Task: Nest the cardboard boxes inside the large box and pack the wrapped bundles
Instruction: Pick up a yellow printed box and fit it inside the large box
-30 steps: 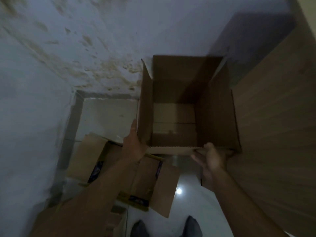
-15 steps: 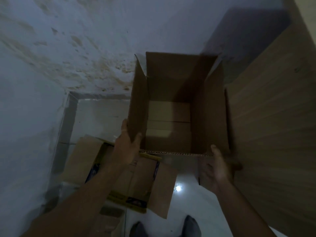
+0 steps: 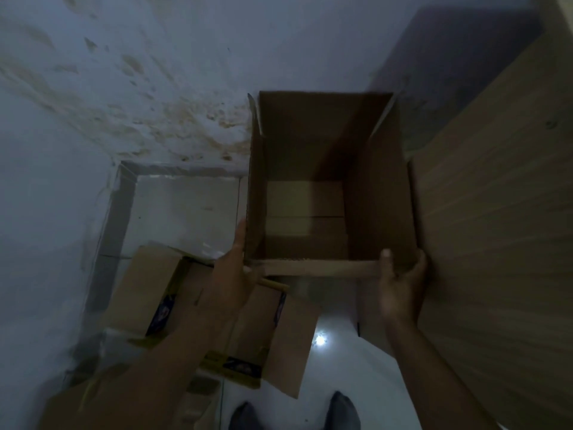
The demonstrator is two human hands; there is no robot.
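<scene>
A large brown cardboard box point(image 3: 384, 193) hangs open in front of me, its flaps up and its inside bare down to the folded bottom. My left hand point(image 3: 235, 271) presses flat against the outside of its left wall near the front corner. My right hand point(image 3: 403, 283) grips the front right corner, thumb over the near rim. Below the left arm a smaller open cardboard box point(image 3: 279, 339) with blue and yellow print lies on the floor, partly hidden by the arm. No wrapped bundle is in view.
A stained white wall point(image 3: 139, 88) closes the left and far side. A wood-grain panel point(image 3: 496, 228) stands close on the right. The white tiled floor point(image 3: 186, 212) shows a grey skirting. My feet point(image 3: 294, 414) are at the bottom edge.
The box has shifted slightly right and down in my hands. My right hand moved from under the near edge to the front right corner. My left hand slid off the rim onto the wall.
</scene>
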